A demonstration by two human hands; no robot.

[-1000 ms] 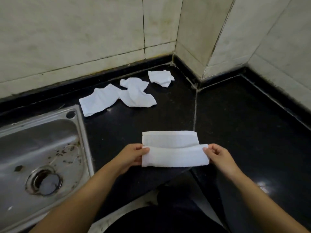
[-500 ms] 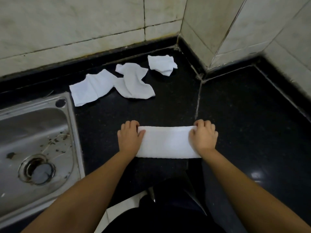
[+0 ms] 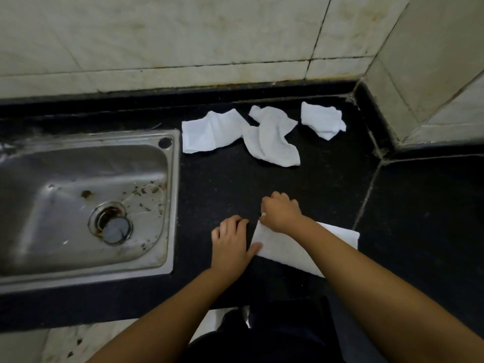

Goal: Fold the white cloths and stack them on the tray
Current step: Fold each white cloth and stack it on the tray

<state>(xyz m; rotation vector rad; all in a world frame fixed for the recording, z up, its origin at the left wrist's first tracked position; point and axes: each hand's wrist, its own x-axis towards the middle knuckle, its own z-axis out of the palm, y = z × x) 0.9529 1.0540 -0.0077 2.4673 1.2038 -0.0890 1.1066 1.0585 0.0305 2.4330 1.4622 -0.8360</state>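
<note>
While two bare arms reach in from the bottom edge, a folded white cloth (image 3: 293, 247) lies as a long strip on the glossy black stone bench (image 3: 222, 184), at about 5 o'clock from the centre. Its right half is partly hidden under the right forearm. The right hand (image 3: 281, 214) crosses over and pinches the strip's upper left corner with curled fingers. The left hand (image 3: 230, 238) lies flat just beside it, fingers relaxed, thumb pressing the cloth's left edge. Toward 12 o'clock, three crumpled white cloths (image 3: 269, 134) lie near the pale tiled wall (image 3: 183, 35). At 9 o'clock sits a stained stainless steel sink (image 3: 78, 200), cut off at the left.
</note>
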